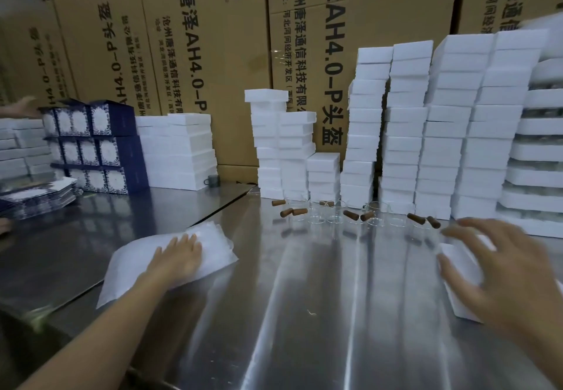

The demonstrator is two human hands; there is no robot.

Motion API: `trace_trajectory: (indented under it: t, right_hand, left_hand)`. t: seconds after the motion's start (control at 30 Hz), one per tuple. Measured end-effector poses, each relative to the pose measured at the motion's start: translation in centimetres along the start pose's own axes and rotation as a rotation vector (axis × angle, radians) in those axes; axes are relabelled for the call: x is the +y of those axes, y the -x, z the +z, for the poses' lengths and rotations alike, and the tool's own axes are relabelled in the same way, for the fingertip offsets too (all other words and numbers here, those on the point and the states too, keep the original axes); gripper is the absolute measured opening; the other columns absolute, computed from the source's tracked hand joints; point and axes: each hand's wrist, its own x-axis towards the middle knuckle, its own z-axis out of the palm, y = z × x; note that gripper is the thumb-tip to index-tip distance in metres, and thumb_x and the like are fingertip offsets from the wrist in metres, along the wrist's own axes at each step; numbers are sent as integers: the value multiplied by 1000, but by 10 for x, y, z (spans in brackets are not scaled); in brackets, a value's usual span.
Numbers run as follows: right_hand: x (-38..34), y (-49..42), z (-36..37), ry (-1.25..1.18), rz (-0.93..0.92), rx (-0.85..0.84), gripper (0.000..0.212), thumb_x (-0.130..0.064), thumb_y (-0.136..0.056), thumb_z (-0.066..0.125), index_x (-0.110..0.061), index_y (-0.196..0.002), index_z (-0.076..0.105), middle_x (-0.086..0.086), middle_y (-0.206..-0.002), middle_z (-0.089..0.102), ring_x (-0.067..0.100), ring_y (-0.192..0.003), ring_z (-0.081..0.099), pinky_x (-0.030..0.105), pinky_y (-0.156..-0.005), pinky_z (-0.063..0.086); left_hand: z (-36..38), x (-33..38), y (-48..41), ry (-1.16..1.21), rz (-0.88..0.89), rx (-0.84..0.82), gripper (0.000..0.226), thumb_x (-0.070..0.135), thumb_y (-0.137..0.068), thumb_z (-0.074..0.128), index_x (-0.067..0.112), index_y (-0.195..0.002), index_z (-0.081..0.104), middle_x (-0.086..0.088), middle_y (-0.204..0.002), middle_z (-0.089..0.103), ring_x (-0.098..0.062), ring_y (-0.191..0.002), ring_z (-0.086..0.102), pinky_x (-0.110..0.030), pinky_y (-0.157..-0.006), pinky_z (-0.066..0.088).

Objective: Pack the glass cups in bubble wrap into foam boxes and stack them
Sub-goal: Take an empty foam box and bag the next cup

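My left hand (179,257) lies flat, fingers spread, on a pile of white bubble wrap sheets (134,263) at the left of the steel table (304,313). A white foam box (460,270) rests on the table at the right, and my right hand (505,270) hovers over it with fingers spread; the hand is blurred, so contact is unclear. Several clear glass cups (335,216) with brown wooden handles stand in a row at the foot of the foam stacks. Tall stacks of white foam boxes (441,133) rise behind the cups.
Blue patterned gift boxes (100,146) are stacked at the back left, with flat blue cartons (36,197) in front. More foam stacks (179,152) stand beside them. Large cardboard cartons (213,54) wall off the back. Another person's hand (21,107) shows at the far left.
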Motion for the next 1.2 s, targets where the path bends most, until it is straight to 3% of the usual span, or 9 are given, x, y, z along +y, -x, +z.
trace_trajectory:
  t: [0.23, 0.37, 0.47, 0.57, 0.63, 0.73, 0.83, 1.0, 1.2]
  right_hand:
    - [-26, 29, 52, 174, -356, -338, 42, -52, -89, 53, -24, -111, 76, 4, -125, 71, 29, -122, 64, 44, -103, 40]
    - [-20, 32, 55, 213, -152, -505, 55, -72, -91, 37, -36, -107, 74, -9, -122, 70, 17, -119, 64, 36, -101, 45]
    - [-15, 32, 52, 301, -9, -602, 72, -83, -88, 11, -40, -108, 65, -18, -128, 60, 8, -128, 53, 31, -109, 34]
    - [-10, 29, 49, 334, 91, -617, 70, -82, -91, 12, -38, -107, 64, -18, -123, 58, 8, -128, 51, 33, -106, 34]
    - [0, 28, 49, 370, 152, -632, 63, -79, -93, 19, -37, -105, 64, -16, -119, 59, 11, -125, 51, 34, -102, 37]
    - [17, 26, 48, 393, 223, -622, 59, -76, -94, 23, -37, -106, 65, -13, -116, 60, 13, -120, 52, 35, -97, 40]
    - [31, 24, 51, 401, 243, -600, 58, -76, -92, 25, -38, -109, 65, -12, -119, 60, 13, -119, 53, 37, -96, 41]
    - [38, 19, 45, 354, 211, -460, 44, -64, -95, 49, -38, -126, 66, -11, -135, 60, 15, -126, 54, 38, -103, 42]
    - [55, 7, 18, 327, 283, -64, 35, -27, -87, 75, -18, -121, 72, 9, -131, 65, 33, -129, 53, 49, -109, 32]
  left_hand:
    - [-62, 44, -6, 213, -25, 86, 62, 38, -117, 11, 5, -162, 39, -20, -171, 33, -38, -157, 32, -49, -127, 20]
    - [-90, 123, 13, 231, 211, 101, 59, 43, -117, 10, 17, -156, 47, -15, -163, 45, -35, -149, 40, -46, -121, 28]
    - [-82, 195, 34, 230, 408, 36, 56, 42, -117, 11, 23, -156, 47, -5, -163, 46, -29, -150, 40, -45, -125, 26]
    - [-44, 258, 60, 290, 575, -31, 58, 44, -117, 14, 23, -169, 29, 2, -177, 25, -21, -163, 23, -40, -133, 14]
    - [-2, 289, 80, 317, 671, -87, 56, 42, -116, 17, 26, -164, 39, 1, -173, 35, -23, -160, 32, -45, -132, 23]
    - [61, 314, 106, 219, 742, -187, 50, 40, -115, 22, 22, -152, 49, -6, -163, 49, -30, -150, 44, -51, -123, 35]
    - [93, 325, 115, -45, 809, -227, 65, 59, -111, 28, 22, -164, 34, -6, -174, 29, -27, -161, 24, -54, -130, 18]
    - [87, 313, 108, 98, 792, -75, 74, 66, -104, 48, 26, -165, 38, 2, -172, 35, -22, -159, 30, -45, -128, 23]
    - [76, 299, 101, 167, 701, 47, 35, 59, -95, 67, 32, -118, 74, 7, -130, 67, -19, -118, 63, -39, -99, 50]
